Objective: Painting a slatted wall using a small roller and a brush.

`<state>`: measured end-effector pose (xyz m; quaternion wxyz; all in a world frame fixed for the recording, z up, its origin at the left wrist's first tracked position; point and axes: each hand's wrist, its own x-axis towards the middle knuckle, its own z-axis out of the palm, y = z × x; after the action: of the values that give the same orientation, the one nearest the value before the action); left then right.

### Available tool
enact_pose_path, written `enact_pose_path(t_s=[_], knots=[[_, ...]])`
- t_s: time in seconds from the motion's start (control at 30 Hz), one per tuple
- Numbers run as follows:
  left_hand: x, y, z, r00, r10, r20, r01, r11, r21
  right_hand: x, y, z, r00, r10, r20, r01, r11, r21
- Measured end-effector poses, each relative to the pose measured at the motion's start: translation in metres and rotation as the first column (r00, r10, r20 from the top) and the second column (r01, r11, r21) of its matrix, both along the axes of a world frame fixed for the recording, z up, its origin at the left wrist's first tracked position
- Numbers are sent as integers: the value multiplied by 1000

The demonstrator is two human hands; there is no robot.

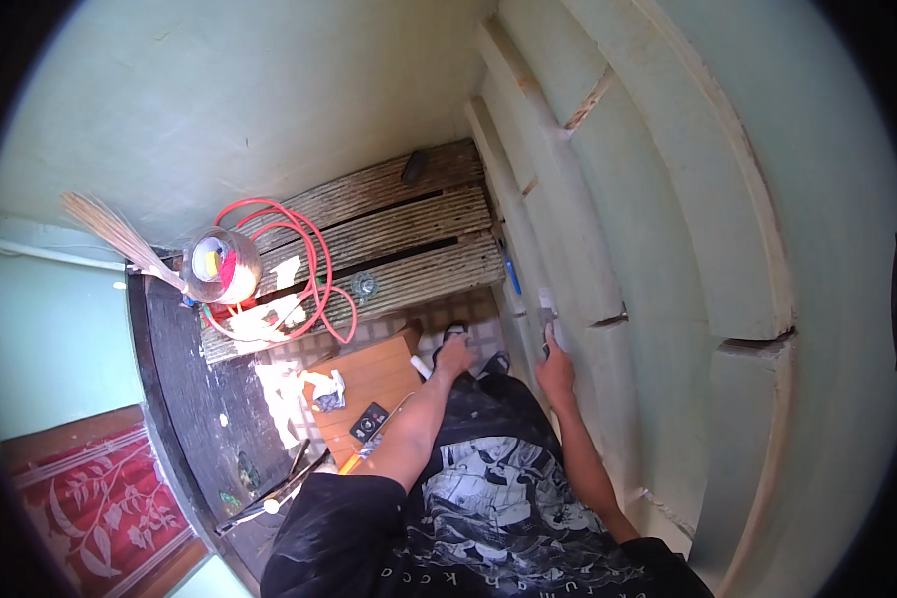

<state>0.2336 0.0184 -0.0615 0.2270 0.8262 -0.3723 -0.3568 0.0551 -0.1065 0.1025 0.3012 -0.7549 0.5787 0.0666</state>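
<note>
My right hand point(556, 374) is closed around the dark handle of a putty knife point(548, 321), its blade near a whitish patch on the pale green panelled wall point(608, 249). My left hand point(454, 355) hangs over my lap, above a dark shoe or sandal. Its fingers are too small and bunched to make out whether they hold anything. Just beside that wrist pokes out a white stick-like thing point(422, 367). A wooden stool or box top point(374, 374) lies to the left, carrying a black device point(369, 423) and a crumpled white packet point(326, 389).
Slatted wooden boards point(379, 234) span the corner, with a red hose point(314, 249), a clear tub point(221, 265) and a glass point(365, 287) on or beside them. A straw broom point(120, 234) leans at left. A blue tool point(512, 275) rests by the wall. Red patterned cloth point(100, 508) lies lower left.
</note>
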Motion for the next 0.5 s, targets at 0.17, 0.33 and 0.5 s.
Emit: enact_pose_path(t_s=[0.17,0.33,0.5], knots=[[35,64,-37,993,106,42,-114,924,364,1,4,5,1000,-25,-20,25,1000,4],[22,55,-27,973,232,-11,-225,953,204,-5,4,4,996,-14,-87,18,999,46],[11,11,3,966,254,48,-242,954,-175,-13,2,-9,998,27,64,-26,1000,-15]])
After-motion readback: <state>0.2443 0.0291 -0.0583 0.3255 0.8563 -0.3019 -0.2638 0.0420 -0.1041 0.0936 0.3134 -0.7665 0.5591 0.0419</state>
